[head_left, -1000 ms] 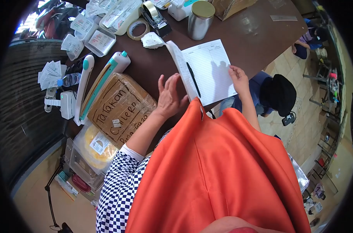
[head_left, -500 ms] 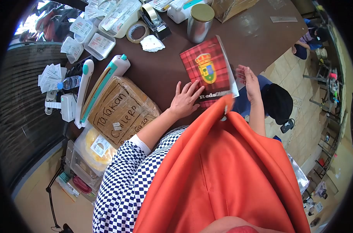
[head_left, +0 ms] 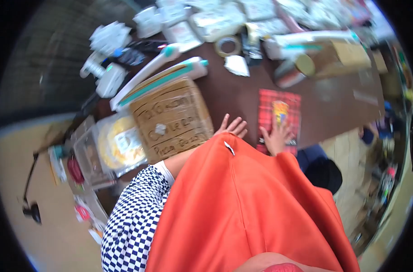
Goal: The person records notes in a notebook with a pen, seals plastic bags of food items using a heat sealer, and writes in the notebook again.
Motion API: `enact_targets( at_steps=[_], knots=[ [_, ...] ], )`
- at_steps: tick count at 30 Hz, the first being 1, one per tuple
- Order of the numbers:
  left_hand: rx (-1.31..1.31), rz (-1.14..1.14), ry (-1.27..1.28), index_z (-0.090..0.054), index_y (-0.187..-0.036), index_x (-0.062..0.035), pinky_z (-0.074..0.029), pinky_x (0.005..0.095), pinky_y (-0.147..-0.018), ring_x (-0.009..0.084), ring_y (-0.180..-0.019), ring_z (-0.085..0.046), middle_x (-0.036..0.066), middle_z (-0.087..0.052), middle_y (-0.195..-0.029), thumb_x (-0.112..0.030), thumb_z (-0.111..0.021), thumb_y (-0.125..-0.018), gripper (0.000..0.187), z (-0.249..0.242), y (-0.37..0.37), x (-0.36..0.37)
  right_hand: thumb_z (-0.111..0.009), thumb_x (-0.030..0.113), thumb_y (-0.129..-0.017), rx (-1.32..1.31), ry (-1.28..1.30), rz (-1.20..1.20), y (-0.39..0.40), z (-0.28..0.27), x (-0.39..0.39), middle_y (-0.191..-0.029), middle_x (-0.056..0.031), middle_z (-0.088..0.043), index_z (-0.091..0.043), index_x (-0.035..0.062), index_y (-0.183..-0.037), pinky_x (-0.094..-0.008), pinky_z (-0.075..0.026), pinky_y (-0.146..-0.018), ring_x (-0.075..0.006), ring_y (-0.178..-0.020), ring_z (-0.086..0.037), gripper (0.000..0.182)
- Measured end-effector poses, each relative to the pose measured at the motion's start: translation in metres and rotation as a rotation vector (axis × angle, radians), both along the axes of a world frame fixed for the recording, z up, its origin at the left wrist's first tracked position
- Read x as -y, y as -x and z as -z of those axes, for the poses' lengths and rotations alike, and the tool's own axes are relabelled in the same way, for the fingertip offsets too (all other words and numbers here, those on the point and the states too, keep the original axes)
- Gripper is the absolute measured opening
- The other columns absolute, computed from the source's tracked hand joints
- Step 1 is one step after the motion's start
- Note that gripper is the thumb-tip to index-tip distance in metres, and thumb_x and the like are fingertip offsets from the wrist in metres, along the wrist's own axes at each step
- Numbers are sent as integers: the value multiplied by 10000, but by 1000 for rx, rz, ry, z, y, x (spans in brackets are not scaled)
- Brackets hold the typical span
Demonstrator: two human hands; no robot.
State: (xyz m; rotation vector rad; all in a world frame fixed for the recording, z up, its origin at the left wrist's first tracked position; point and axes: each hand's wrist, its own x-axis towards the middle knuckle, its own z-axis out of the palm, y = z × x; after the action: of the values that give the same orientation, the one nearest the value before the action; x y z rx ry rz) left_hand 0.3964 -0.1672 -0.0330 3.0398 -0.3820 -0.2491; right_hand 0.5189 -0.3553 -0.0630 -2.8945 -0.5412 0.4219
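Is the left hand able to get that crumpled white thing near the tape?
Probably yes. The left hand looks empty, fingers spread, and only bare table seems to lie between it and the crumpled white thing. The cardboard box sits off to the side.

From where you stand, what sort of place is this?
Probably a small packing workspace, perhaps in a shop: a roll of tape, a taped cardboard box with handwriting and labelled plastic tubs crowd the dark table.
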Motion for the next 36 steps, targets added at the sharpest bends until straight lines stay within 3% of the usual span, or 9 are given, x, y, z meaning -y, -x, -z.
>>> enact_targets(
  at_steps=[8,14,16,21,23,27,29,33,36],
  knots=[
    [-106,-337,-331,-378,-1301,-183,47,653,-1016,247,-1360,-147,34,-193,-1468,-482,-348,-855,538,63,47,-121,-499,628,-771,-129,160,-165,-142,177,3,-1493,-91,-45,-174,267,-1418,-638,-66,-1004,-374,-1349,-53,809],
    [259,-1128,-209,-601,-1009,-81,-369,425,-909,291,-1027,-513,103,-591,-1056,-235,-607,-750,302,-17,101,-216,-553,515,-806,19,-77,-229,-178,277,-79,-1382,-130,-350,-373,149,-1343,-454,-274,-1009,-338,-1253,-335,674],
    [428,-1329,-418,-596,-1001,-40,-394,405,-869,310,-971,-533,127,-602,-1020,-246,-602,-758,318,-25,154,-260,-574,372,-848,-193,-708,-86,-162,268,-141,-1187,-126,-529,-510,61,-1207,-325,-387,-912,-273,-1076,-506,479],
    [554,-1593,-528,-630,-909,-25,-422,408,-804,315,-901,-561,120,-630,-935,-341,-614,-776,343,-10,228,-361,-545,161,-888,-530,-937,-227,-83,135,-247,-998,-87,-626,-590,4,-1055,-254,-452,-806,-133,-912,-580,234],
    [312,-2010,383,-641,-904,-1,-446,363,-749,308,-807,-597,142,-648,-876,-376,-595,-807,390,-11,225,-390,-553,132,-881,-644,-1002,-313,-41,90,-283,-951,-70,-637,-595,8,-1047,-236,-461,-776,-110,-878,-582,212],
    [549,-1775,440,-651,-893,6,-451,332,-687,273,-723,-609,167,-648,-811,-389,-582,-825,406,-3,214,-399,-570,133,-867,-689,-957,-525,11,36,-331,-884,-47,-642,-599,0,-1020,-231,-473,-717,-88,-799,-589,205],
    [534,-1688,398,-642,-952,1,-449,285,-673,151,-743,-595,99,-659,-848,-339,-531,-878,366,-16,213,-392,-582,138,-862,-777,-966,-527,26,31,-343,-912,-58,-638,-587,2,-1048,-235,-475,-722,-99,-811,-591,231],
    [648,-1473,869,-655,-931,-3,-452,236,-701,104,-771,-592,57,-657,-858,-222,-505,-916,266,-95,176,-319,-609,145,-846,-1063,-1128,-470,53,9,-368,-1014,-90,-610,-536,22,-1152,-249,-466,-783,-131,-875,-589,338],
    [735,-1203,856,-673,-894,-28,-429,206,-640,54,-702,-546,5,-655,-792,-234,-521,-911,257,-134,166,-291,-618,145,-840,-1158,-1296,-291,71,-16,-391,-1078,-102,-584,-497,22,-1203,-261,-436,-855,-144,-913,-578,402]
  ],
)
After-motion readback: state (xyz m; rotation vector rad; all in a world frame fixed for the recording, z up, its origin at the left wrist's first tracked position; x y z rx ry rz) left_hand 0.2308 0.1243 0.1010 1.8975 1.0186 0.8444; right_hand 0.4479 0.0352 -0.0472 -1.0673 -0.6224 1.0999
